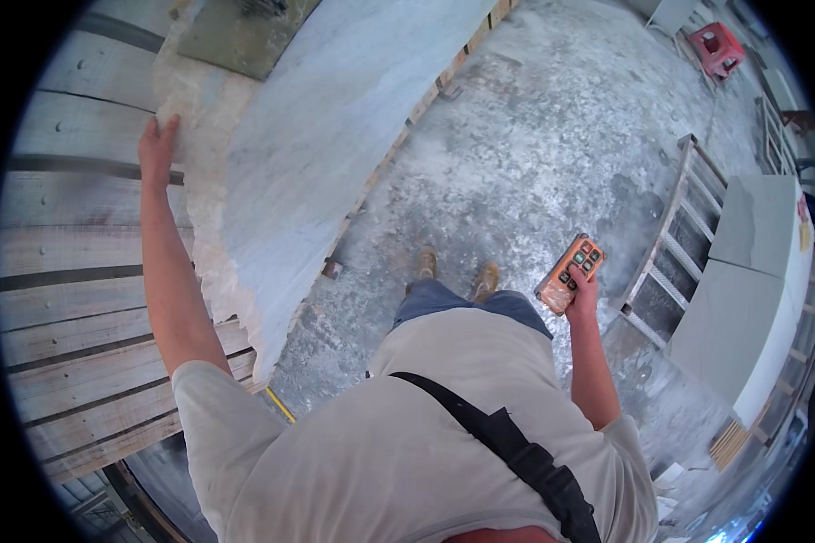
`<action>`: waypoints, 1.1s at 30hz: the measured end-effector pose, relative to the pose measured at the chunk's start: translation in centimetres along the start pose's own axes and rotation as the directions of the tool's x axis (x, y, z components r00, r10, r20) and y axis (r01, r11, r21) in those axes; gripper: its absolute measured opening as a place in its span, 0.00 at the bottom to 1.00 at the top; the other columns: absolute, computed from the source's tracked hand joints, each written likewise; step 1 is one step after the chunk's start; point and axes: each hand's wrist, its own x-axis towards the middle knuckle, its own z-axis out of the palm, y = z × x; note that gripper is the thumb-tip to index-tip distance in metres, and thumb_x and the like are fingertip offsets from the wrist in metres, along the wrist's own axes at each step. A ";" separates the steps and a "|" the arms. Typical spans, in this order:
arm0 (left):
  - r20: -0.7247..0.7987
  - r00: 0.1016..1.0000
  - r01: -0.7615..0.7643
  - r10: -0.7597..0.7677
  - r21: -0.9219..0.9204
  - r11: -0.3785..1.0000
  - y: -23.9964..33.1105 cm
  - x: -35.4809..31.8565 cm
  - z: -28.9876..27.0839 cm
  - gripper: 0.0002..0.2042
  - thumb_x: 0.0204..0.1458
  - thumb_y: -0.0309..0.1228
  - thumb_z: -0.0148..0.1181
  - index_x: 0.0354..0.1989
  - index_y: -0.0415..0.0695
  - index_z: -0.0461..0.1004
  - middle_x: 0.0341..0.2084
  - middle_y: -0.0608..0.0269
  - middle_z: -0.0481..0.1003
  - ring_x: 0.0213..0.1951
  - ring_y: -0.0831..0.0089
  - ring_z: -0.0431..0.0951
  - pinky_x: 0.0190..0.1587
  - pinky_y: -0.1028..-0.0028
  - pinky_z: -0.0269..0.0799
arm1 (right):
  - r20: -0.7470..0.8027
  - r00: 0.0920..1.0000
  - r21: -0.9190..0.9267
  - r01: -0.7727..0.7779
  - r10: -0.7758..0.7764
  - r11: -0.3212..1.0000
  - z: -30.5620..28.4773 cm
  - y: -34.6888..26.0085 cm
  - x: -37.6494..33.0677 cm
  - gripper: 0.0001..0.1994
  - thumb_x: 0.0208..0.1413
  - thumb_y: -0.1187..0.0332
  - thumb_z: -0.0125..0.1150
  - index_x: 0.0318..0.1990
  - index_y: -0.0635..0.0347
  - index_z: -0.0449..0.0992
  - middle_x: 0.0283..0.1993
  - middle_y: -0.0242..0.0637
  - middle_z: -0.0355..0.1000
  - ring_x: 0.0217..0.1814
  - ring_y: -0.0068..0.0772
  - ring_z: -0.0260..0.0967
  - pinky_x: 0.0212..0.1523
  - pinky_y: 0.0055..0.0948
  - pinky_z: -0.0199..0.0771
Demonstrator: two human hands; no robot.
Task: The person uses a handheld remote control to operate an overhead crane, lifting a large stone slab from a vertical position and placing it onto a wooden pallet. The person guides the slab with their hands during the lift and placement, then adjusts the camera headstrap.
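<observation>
My left hand [158, 152] reaches out to the rough, uneven edge of a pale stone slab [290, 154]. Two of its fingers show, stretched and apart, at that edge beside the wooden planks; the rest of the fingers are hard to see. The slab lies flat, whitish in the middle and beige along its broken left border. In my right hand [583, 294] is an orange remote control [570, 274] with several dark buttons, its face turned up and my thumb on it. A greenish-brown flat piece [249, 36] lies on the slab's far end.
Wooden planks [81, 253] with gaps between them extend along the left. On the right, a metal ladder-like frame [666, 235] lies by a stack of pale slabs [729, 317]. A red plastic stool [717, 50] is far right. The grey floor [498, 154] looks wet and mottled.
</observation>
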 end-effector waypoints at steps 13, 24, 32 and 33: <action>-0.029 0.998 -0.054 0.054 0.011 0.998 -4.6 4.6 0.3 0.25 0.50 0.41 0.60 0.45 0.30 0.69 0.41 0.50 0.75 0.44 0.69 0.73 0.47 0.72 0.65 | 0.018 0.999 0.004 -0.039 0.039 0.999 8.0 3.5 0.2 0.13 0.49 0.78 0.57 0.43 0.58 0.68 0.37 0.32 0.72 0.36 0.27 0.72 0.37 0.29 0.76; -0.123 0.991 -0.032 0.057 0.199 0.980 -4.9 6.1 0.0 0.23 0.50 0.43 0.59 0.46 0.36 0.70 0.39 0.49 0.76 0.42 0.60 0.76 0.45 0.69 0.67 | 0.008 1.000 -0.022 -0.026 0.026 0.999 9.1 3.4 1.7 0.13 0.49 0.77 0.58 0.43 0.58 0.68 0.36 0.32 0.72 0.35 0.28 0.72 0.36 0.30 0.76; -0.138 0.985 -0.065 0.106 0.271 0.960 -5.4 5.9 -0.5 0.25 0.50 0.46 0.58 0.47 0.36 0.70 0.40 0.46 0.75 0.45 0.56 0.75 0.47 0.66 0.67 | 0.057 0.995 0.029 -0.088 0.086 0.996 9.3 3.6 2.8 0.13 0.55 0.65 0.56 0.46 0.57 0.69 0.38 0.34 0.73 0.38 0.29 0.73 0.39 0.32 0.76; -0.142 0.981 -0.080 0.128 0.306 0.949 -5.4 5.9 -0.4 0.26 0.50 0.47 0.58 0.47 0.36 0.70 0.40 0.46 0.75 0.45 0.55 0.75 0.47 0.65 0.66 | 0.035 0.993 0.063 -0.115 0.113 0.991 9.1 3.6 2.8 0.13 0.56 0.63 0.55 0.46 0.57 0.69 0.39 0.33 0.73 0.38 0.30 0.73 0.40 0.32 0.76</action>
